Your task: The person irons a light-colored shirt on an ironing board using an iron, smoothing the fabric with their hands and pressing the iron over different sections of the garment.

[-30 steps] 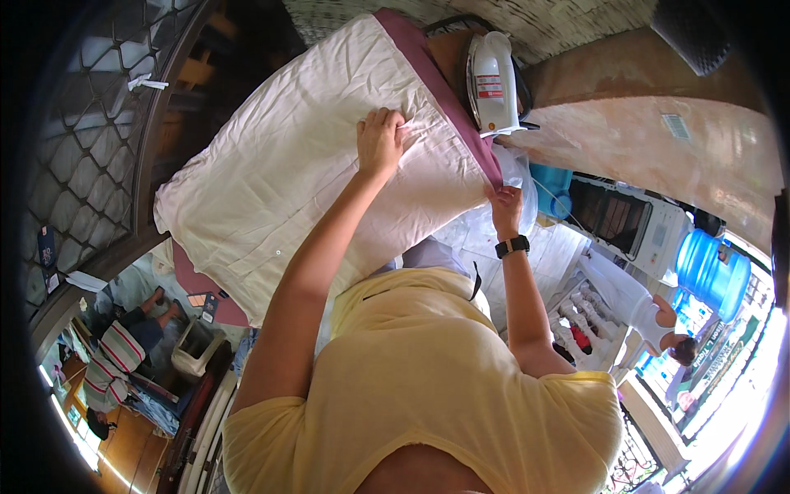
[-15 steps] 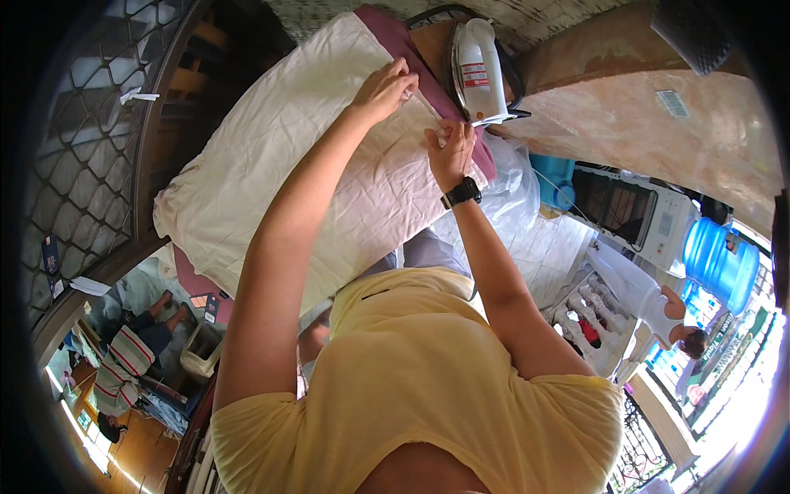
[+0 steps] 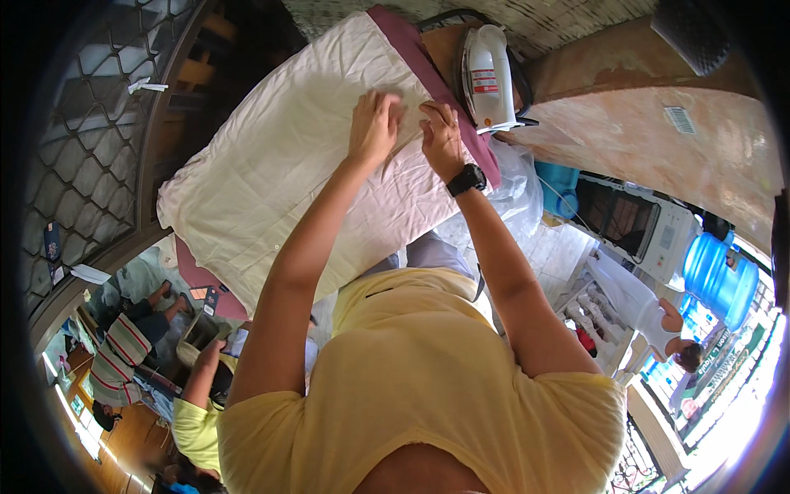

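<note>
A cream cloth (image 3: 271,181) with wrinkles lies spread over a maroon-covered table or board (image 3: 415,53). My left hand (image 3: 374,132) is over the cloth's far part, its fingertips smeared by motion. Just right of it, my right hand (image 3: 443,144), with a black watch (image 3: 467,179) on the wrist, is at the cloth near its right edge. Its fingers are bent but apart, and nothing shows in them. Beyond my right hand, a white clothes iron (image 3: 491,78) stands on a brown surface at the far right corner.
A clear plastic sheet (image 3: 518,189) hangs by the right edge. Farther right are a white appliance (image 3: 658,235) and a blue water jug (image 3: 720,280). A metal lattice (image 3: 90,140) borders the left. People are at lower left, one in a yellow-green shirt (image 3: 196,432), and another at right (image 3: 662,329).
My left hand has come nearer and slightly left, off the cloth's far right edge. My right hand has shifted slightly left. A person in a yellow-green shirt has appeared at lower left.
</note>
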Demonstrator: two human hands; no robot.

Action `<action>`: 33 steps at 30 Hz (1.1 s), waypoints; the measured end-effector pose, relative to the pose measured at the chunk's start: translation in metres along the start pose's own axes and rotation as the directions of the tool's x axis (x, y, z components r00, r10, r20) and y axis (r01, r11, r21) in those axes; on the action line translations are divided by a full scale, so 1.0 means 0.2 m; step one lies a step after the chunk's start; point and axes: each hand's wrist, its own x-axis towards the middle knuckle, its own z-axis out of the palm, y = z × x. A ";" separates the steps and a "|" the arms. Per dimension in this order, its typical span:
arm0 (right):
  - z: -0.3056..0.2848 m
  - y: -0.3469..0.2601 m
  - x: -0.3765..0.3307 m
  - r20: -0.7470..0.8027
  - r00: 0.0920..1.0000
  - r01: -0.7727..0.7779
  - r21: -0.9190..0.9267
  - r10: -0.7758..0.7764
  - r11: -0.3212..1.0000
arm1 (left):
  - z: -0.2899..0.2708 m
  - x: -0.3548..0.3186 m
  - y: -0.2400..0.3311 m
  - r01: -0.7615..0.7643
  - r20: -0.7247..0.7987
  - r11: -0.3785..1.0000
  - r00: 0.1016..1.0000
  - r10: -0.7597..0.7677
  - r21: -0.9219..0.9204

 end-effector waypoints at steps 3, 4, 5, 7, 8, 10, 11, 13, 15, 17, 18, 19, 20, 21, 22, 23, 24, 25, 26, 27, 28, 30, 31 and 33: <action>-0.03 0.02 -0.01 0.065 0.997 0.036 0.012 -0.036 0.999 | -0.03 -0.13 0.00 0.081 0.151 0.978 0.982 -0.111 0.192; -0.04 0.03 -0.01 0.079 0.996 0.044 0.012 -0.045 0.999 | -0.04 -0.13 0.01 0.074 0.168 0.978 0.980 -0.107 0.194; -0.04 0.04 -0.02 0.093 0.994 0.052 0.011 -0.053 0.999 | -0.04 -0.11 0.02 0.066 0.185 0.979 0.977 -0.103 0.195; -0.04 0.04 -0.01 0.122 0.991 0.053 0.004 -0.053 0.999 | -0.04 -0.10 0.00 0.123 0.190 0.978 0.969 -0.155 0.168; -0.05 0.03 -0.01 0.137 0.990 0.045 -0.002 -0.044 0.999 | -0.02 -0.10 -0.02 0.187 0.179 0.972 0.961 -0.211 0.139; -0.05 0.03 0.00 0.152 0.988 0.043 -0.021 -0.039 0.999 | -0.02 -0.10 -0.03 0.220 0.104 0.966 0.967 -0.234 0.133; -0.05 0.03 0.00 0.152 0.988 0.048 -0.034 -0.043 0.998 | -0.01 -0.11 -0.01 0.190 0.038 0.969 0.979 -0.199 0.160; -0.05 0.05 0.00 0.153 0.987 0.051 -0.045 -0.043 0.998 | 0.02 -0.13 0.03 0.042 -0.002 0.978 0.999 -0.043 0.204; -0.04 0.05 0.01 0.166 0.985 0.052 -0.034 -0.045 0.998 | 0.09 -0.19 0.05 -0.187 0.044 0.955 0.982 0.182 0.231; -0.05 0.05 0.02 0.190 0.980 0.070 -0.040 -0.062 0.997 | 0.13 -0.23 0.07 -0.206 -0.040 0.957 0.975 0.218 0.204; -0.06 0.05 0.03 0.202 0.977 0.080 -0.041 -0.070 0.996 | 0.15 -0.25 0.07 -0.215 -0.083 0.957 0.969 0.234 0.192; -0.07 0.06 0.03 0.213 0.975 0.078 -0.038 -0.068 0.996 | 0.13 -0.28 0.06 -0.189 0.055 0.965 0.982 0.183 0.179; -0.08 0.06 0.03 0.223 0.972 0.076 -0.034 -0.067 0.997 | 0.12 -0.31 0.06 -0.187 0.102 0.957 0.981 0.168 0.221; -0.09 0.06 0.04 0.235 0.970 0.075 -0.030 -0.066 0.997 | 0.11 -0.35 0.08 -0.185 0.148 0.947 0.978 0.150 0.263; -0.10 0.06 0.05 0.243 0.967 0.083 -0.021 -0.076 0.996 | 0.08 -0.37 0.10 -0.182 0.192 0.934 0.973 0.126 0.307; -0.11 0.05 0.05 0.251 0.964 0.091 -0.012 -0.085 0.996 | 0.06 -0.38 0.09 -0.184 0.208 0.940 0.970 0.127 0.285; -0.12 0.05 0.06 0.259 0.961 0.098 -0.004 -0.094 0.995 | 0.05 -0.39 0.08 -0.187 0.224 0.947 0.966 0.129 0.263; -0.14 0.06 0.06 0.309 0.947 0.080 0.029 -0.085 0.996 | 0.03 -0.40 0.08 -0.192 0.241 0.952 0.961 0.133 0.241; -0.17 0.10 0.08 0.357 0.931 0.061 0.061 -0.079 0.996 | 0.03 -0.40 0.08 -0.193 0.245 0.950 0.961 0.132 0.246; -0.19 0.13 0.11 0.404 0.912 0.041 0.090 -0.074 0.995 | 0.03 -0.40 0.09 -0.195 0.249 0.948 0.960 0.132 0.250; -0.21 0.16 0.14 0.306 0.945 0.139 -0.044 -0.119 0.989 | 0.04 -0.40 0.09 -0.194 0.252 0.947 0.959 0.128 0.257; -0.30 0.10 0.33 0.046 0.999 0.032 -0.304 -0.019 0.952 | 0.02 -0.43 0.08 -0.152 0.236 0.951 0.968 0.088 0.270; -0.36 0.02 0.42 -0.163 0.984 -0.043 -0.582 -0.065 0.812 | 0.01 -0.44 0.07 -0.136 0.229 0.953 0.971 0.074 0.271; -0.39 0.19 0.49 -0.264 0.957 -0.275 -0.709 0.117 0.649 | 0.02 -0.43 0.09 -0.141 0.235 0.959 0.969 0.082 0.248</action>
